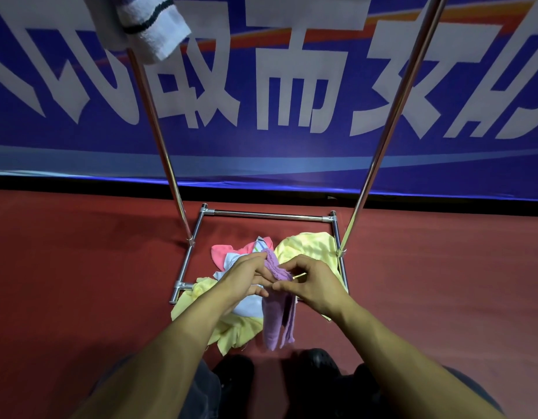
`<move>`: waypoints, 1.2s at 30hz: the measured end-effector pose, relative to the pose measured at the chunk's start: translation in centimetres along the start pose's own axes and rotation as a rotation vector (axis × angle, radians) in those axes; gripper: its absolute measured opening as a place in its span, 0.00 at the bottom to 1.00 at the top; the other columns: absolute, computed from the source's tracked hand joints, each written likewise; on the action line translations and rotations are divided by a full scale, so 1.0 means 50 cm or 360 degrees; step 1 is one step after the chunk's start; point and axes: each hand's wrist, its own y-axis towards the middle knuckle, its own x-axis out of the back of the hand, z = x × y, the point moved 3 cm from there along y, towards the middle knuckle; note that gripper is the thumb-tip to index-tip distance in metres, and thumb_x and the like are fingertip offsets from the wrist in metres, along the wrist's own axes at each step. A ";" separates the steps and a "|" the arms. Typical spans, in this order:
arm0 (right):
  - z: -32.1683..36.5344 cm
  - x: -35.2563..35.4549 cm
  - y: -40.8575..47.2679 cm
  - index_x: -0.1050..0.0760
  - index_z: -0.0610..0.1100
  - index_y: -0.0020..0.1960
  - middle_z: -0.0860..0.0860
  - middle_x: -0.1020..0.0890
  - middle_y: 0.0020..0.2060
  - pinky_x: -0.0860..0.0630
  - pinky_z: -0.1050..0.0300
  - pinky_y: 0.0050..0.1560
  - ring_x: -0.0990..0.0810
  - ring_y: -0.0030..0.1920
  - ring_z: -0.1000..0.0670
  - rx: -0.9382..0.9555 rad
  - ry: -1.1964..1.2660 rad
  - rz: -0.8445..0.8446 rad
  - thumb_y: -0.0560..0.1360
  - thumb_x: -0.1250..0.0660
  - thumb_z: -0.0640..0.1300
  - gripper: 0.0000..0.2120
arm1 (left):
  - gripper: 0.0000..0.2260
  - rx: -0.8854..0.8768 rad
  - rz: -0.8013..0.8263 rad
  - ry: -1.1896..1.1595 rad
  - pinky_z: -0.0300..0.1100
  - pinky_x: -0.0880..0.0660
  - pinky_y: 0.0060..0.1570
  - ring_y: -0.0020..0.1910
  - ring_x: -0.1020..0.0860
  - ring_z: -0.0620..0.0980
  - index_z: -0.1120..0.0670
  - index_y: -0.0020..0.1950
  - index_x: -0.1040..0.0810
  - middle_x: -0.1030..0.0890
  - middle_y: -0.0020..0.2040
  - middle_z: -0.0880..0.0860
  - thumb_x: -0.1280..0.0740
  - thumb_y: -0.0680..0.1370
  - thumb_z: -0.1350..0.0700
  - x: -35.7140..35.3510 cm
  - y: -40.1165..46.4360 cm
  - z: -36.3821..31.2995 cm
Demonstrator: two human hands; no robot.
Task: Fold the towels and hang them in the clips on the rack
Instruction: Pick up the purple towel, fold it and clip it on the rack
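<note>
Both forearms (158, 352) are bare to the frame's edge, with no sleeves, watch or rings showing. The left hand (246, 279) and right hand (313, 282) wear no gloves. Dark grey trousers (207, 385) cover the legs at 6 o'clock, above black shoes (234, 368).

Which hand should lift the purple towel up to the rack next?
Probably the left hand: its fingers grip the folded top of the hanging purple terry towel, while the right hand only pinches an edge beside it. Clips aren't visible.

Dim, saturated light; wide-angle edge bending.
</note>
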 end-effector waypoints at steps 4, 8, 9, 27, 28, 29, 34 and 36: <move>0.000 0.001 0.002 0.18 0.50 0.47 0.53 0.15 0.44 0.22 0.62 0.45 0.18 0.43 0.56 0.0047 -0.0082 -0.0081 0.72 0.20 0.46 0.08 | 0.25 0.0005 0.0015 -0.0057 0.42 0.23 0.35 0.41 0.16 0.59 0.61 0.78 0.39 0.16 0.36 0.59 0.48 0.80 0.67 -0.003 0.004 0.006; 0.000 0.008 0.006 0.17 0.49 0.48 0.53 0.14 0.44 0.20 0.61 0.49 0.16 0.46 0.55 0.0074 -0.0085 -0.0154 0.76 0.24 0.46 0.03 | 0.23 0.0024 0.0005 0.0157 0.43 0.20 0.38 0.47 0.14 0.58 0.54 0.76 0.36 0.14 0.48 0.61 0.45 0.81 0.65 -0.001 0.014 0.005; -0.001 0.010 0.007 0.17 0.48 0.48 0.53 0.14 0.44 0.20 0.61 0.49 0.16 0.46 0.55 0.0081 -0.0073 -0.0168 0.77 0.24 0.45 0.02 | 0.21 -0.0002 -0.0034 0.0339 0.45 0.20 0.40 0.47 0.14 0.55 0.51 0.74 0.33 0.14 0.49 0.57 0.43 0.81 0.64 0.006 0.020 0.011; 0.049 0.059 0.005 0.19 0.45 0.49 0.59 0.16 0.39 0.14 0.51 0.44 0.19 0.38 0.54 0.0122 0.0442 -0.0413 0.82 0.33 0.38 0.06 | 0.16 -0.0924 -0.0429 0.0667 0.48 0.19 0.51 0.42 0.18 0.46 0.43 0.53 0.23 0.18 0.40 0.46 0.22 0.72 0.57 0.021 0.023 -0.023; 0.056 0.058 0.002 0.19 0.45 0.49 0.60 0.16 0.39 0.15 0.53 0.45 0.18 0.38 0.54 0.0133 0.0473 -0.0405 0.82 0.33 0.37 0.06 | 0.18 -0.0924 -0.0419 0.0625 0.48 0.20 0.54 0.44 0.18 0.46 0.42 0.56 0.23 0.19 0.40 0.47 0.22 0.73 0.57 0.021 0.022 -0.024; 0.062 0.056 0.000 0.19 0.45 0.50 0.60 0.15 0.40 0.15 0.55 0.44 0.18 0.38 0.54 0.0148 0.0521 -0.0402 0.82 0.33 0.37 0.06 | 0.20 -0.0930 -0.0393 0.0580 0.48 0.21 0.58 0.45 0.19 0.45 0.43 0.60 0.23 0.20 0.41 0.46 0.23 0.73 0.58 0.021 0.023 -0.023; 0.086 0.045 -0.011 0.18 0.45 0.52 0.57 0.14 0.41 0.18 0.60 0.47 0.17 0.43 0.52 0.0217 0.0704 -0.0308 0.82 0.34 0.35 0.08 | 0.30 -0.0815 -0.0117 0.0435 0.38 0.26 0.64 0.61 0.22 0.39 0.44 0.72 0.26 0.20 0.61 0.42 0.23 0.71 0.47 0.010 0.016 -0.020; 0.089 0.045 -0.012 0.18 0.44 0.53 0.56 0.14 0.42 0.17 0.56 0.50 0.17 0.44 0.53 0.0242 0.0655 -0.0292 0.82 0.34 0.35 0.08 | 0.21 -0.0815 -0.0113 0.0481 0.33 0.27 0.61 0.61 0.21 0.37 0.41 0.64 0.20 0.18 0.60 0.41 0.23 0.73 0.47 -0.002 0.008 -0.026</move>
